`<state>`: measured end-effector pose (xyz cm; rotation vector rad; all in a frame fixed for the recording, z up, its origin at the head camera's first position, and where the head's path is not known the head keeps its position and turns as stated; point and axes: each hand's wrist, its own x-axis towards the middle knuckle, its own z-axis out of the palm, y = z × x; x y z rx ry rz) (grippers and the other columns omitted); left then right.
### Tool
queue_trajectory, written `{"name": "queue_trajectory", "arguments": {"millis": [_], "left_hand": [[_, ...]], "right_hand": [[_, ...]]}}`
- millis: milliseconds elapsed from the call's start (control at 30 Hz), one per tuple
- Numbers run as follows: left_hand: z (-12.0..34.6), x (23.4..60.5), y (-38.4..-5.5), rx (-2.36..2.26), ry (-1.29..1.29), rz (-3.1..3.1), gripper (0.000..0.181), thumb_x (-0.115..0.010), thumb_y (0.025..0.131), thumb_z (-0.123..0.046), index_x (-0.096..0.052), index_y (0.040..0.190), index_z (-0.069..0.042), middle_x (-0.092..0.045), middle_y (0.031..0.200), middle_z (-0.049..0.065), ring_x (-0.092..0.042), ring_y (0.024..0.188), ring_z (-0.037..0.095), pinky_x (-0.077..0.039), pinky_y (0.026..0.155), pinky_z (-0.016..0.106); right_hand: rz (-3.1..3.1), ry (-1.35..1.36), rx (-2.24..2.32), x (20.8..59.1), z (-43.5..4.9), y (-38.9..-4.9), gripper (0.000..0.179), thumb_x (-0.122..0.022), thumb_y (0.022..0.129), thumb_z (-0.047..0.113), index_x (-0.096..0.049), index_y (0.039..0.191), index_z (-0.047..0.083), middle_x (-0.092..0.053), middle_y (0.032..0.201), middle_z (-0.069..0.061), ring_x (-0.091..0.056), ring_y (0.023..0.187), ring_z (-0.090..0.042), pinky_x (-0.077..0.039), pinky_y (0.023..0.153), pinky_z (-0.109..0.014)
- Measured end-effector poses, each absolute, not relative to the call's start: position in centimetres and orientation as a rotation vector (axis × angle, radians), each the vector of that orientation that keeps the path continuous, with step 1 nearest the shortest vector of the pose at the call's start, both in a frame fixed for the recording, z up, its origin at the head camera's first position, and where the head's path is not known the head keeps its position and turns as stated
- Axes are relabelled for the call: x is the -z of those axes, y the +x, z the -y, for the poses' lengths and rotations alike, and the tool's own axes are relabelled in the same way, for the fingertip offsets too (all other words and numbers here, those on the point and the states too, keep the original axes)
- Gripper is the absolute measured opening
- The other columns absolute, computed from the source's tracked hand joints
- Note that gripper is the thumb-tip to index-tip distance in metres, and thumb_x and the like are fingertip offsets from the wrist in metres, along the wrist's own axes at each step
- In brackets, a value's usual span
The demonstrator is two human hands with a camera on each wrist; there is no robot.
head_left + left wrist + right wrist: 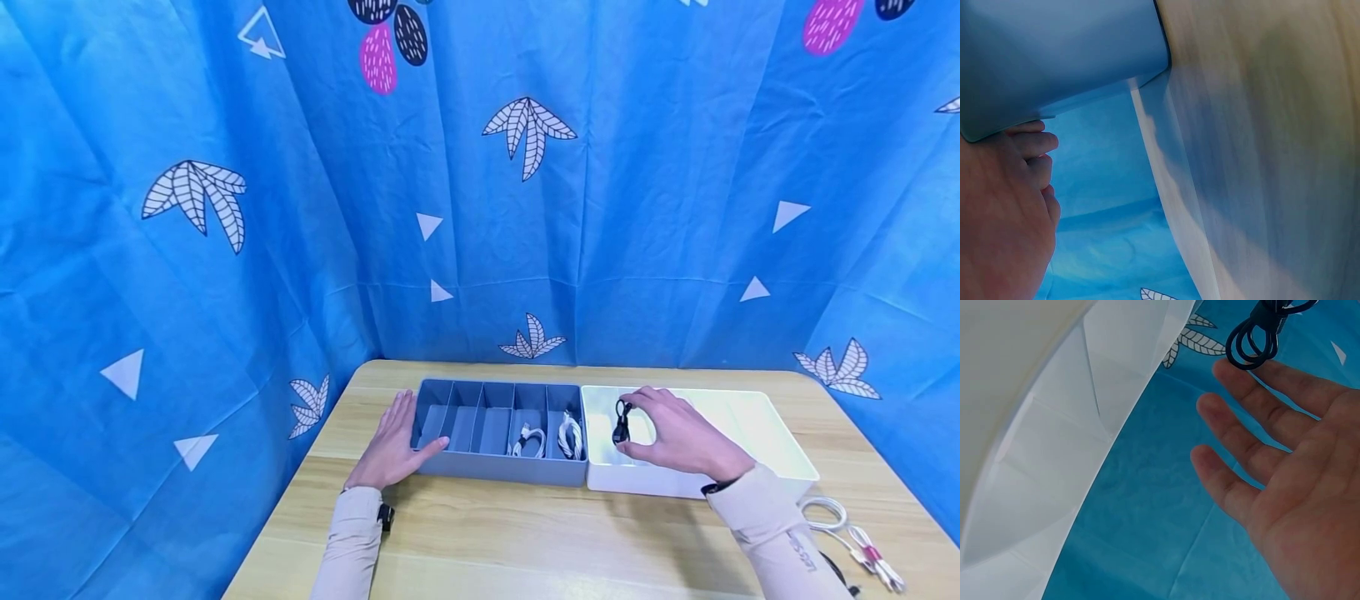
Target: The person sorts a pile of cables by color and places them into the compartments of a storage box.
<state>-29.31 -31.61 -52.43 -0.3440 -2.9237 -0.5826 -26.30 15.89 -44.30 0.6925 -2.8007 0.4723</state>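
My right hand (678, 433) pinches a small coiled black cable (621, 422) between thumb and fingers, over the left end of the white divided box (750, 417). In the right wrist view the black cable (1264, 328) hangs at the fingertips, its loops bound in the middle. My left hand (386, 450) rests against the left end of the grey-blue divided box (502, 468), with the thumb spread toward the front rim. Inside that box, the two right compartments hold a white cable with a dark tie (529, 442) and a thicker white coiled cable (570, 437).
The two boxes stand end to end on a wooden table (480, 533). At the table's right, white cables (832, 512), one with a red tie (872, 553), lie near the right sleeve, a black cable (834, 570) partly behind it. A blue patterned curtain (480, 208) hangs behind and at both sides.
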Motion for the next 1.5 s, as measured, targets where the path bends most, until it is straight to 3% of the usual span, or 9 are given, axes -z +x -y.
{"name": "queue_trajectory", "arguments": {"millis": [500, 1500], "left_hand": [[31.71, 52.39, -29.35, 0.585, -0.342, 2.939, 0.109, -0.046, 0.084, -0.079, -0.002, 0.159, -0.014, -0.002, 0.168, 0.007, -0.001, 0.157, 0.028, -0.009, 0.127, 0.051], [31.61, 52.42, -29.43, 0.612, -0.344, 2.920, 0.111, -0.047, 0.083, -0.081, -0.010, 0.159, -0.008, -0.005, 0.168, 0.008, -0.003, 0.157, 0.029, -0.011, 0.127, 0.053]], "right_hand": [[2.846, 0.669, -0.465, 44.56, -15.57, -26.58, 0.070, -0.077, 0.077, 0.049, -0.061, 0.129, 0.006, -0.064, 0.122, -0.008, -0.060, 0.112, -0.032, -0.049, 0.094, -0.056], [2.840, 0.692, -0.489, 45.26, -15.19, -27.05, 0.069, -0.078, 0.077, 0.047, -0.061, 0.128, 0.002, -0.064, 0.124, -0.014, -0.060, 0.113, -0.036, -0.049, 0.094, -0.059]]}}
